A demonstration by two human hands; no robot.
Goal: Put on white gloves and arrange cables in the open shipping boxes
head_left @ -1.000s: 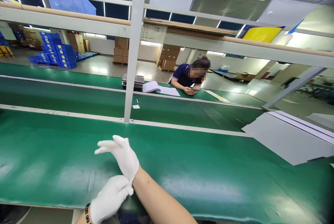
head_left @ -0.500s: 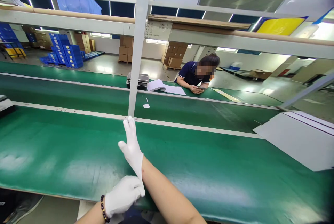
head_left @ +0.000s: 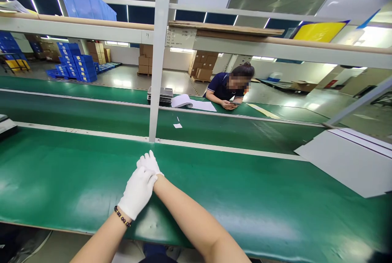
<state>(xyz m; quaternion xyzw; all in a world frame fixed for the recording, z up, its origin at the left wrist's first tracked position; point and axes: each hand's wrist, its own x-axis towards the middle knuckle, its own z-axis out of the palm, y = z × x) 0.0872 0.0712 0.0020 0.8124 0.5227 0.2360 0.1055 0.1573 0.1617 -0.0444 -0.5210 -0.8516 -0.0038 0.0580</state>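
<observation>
Both hands wear white gloves above the green work surface (head_left: 76, 165). My left hand (head_left: 137, 191), with a dark beaded bracelet at the wrist, lies over the back of my right hand near its wrist. Its fingers are closed on the right glove. My right hand (head_left: 150, 162) is partly covered by the left one; its fingers point away from me and show apart, with nothing seen in them. The right forearm is bare up to the glove's edge.
A white upright post (head_left: 156, 71) stands just beyond my hands. White flat sheets (head_left: 352, 159) lie at the right. On the conveyor is a small paper scrap (head_left: 177, 125). Across it a person (head_left: 225, 87) leans beside an open booklet (head_left: 182, 101). A dark device sits far left.
My left hand has moved up and forward from the stretched glove cuff onto the back of the right hand. The right hand has lowered and tilted. The view has shifted slightly.
</observation>
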